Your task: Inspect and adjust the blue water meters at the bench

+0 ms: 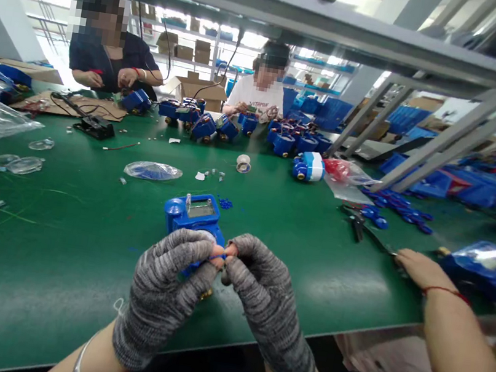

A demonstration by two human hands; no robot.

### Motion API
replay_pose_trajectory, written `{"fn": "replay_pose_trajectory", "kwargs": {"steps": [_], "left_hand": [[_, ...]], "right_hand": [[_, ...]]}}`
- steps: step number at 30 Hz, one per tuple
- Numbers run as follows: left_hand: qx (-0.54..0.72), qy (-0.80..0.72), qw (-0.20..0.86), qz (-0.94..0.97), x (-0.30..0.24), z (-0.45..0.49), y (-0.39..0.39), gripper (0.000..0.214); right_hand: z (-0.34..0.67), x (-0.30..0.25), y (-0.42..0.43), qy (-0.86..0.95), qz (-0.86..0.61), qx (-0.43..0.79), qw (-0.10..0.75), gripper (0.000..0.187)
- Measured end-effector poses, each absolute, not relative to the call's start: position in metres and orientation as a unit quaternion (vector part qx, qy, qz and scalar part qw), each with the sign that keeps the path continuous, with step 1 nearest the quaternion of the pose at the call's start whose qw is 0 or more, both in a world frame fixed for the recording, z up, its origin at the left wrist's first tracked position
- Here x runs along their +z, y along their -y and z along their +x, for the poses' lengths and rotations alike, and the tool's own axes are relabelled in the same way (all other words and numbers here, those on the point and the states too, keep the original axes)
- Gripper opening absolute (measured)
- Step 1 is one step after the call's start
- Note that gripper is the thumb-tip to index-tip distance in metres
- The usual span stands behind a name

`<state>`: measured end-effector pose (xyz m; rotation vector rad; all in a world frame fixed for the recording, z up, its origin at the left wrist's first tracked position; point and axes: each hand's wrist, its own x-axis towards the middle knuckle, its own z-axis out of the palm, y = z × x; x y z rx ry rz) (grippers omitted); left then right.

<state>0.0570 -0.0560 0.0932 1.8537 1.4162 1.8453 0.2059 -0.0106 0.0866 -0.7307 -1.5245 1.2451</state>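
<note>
While the left hand (pixel 168 286), gloved in grey knit with bare fingertips, pinches a small, slim blue piece (pixel 218 257), the right hand (pixel 270 304), gloved alike, pinches narrowly at its other end. Left to right, the green counter (pixel 50 293) carries one clear oval bag (pixel 153 171) with blue contents, one glossy blue windowed housing (pixel 193 222), one white spool (pixel 243 164) and one white-banded blue cylinder (pixel 310 167); farther right, one co-worker's bare hand (pixel 421 271) touches a black tool (pixel 357 226). Seen against the housing, the piece's long axis runs nearly level, left to right; fingertips hide its ends.
</note>
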Motion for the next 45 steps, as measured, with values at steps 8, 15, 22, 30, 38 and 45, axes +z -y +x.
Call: {"fn": "replay_pose_trajectory", "kwargs": {"steps": [8,15,22,30,38,45], "left_hand": [[0.649,-0.482,0.214,0.547,0.073,0.085,0.077,0.016],[0.668,-0.48,0.282,0.494,0.064,0.118,0.084,0.013],[0.651,-0.439,0.412,0.463,0.074,0.132,0.085,0.016],[0.63,-0.447,0.442,0.456,0.076,0.142,0.082,0.017],[0.612,-0.359,0.611,0.352,0.068,0.147,0.079,0.009],[0.613,-0.343,0.649,0.294,0.058,0.144,0.074,0.012]], "right_hand": [[0.228,0.078,0.04,0.683,-0.334,0.398,0.513,0.002],[0.247,0.068,0.053,0.756,-0.331,0.154,0.544,0.027],[0.259,0.063,0.061,0.758,-0.351,0.099,0.541,0.033],[0.267,0.06,0.062,0.751,-0.362,0.084,0.546,0.032],[0.282,0.052,0.062,0.657,-0.418,0.29,0.557,0.015],[0.345,0.028,0.053,0.606,-0.486,0.315,0.546,0.02]]}}
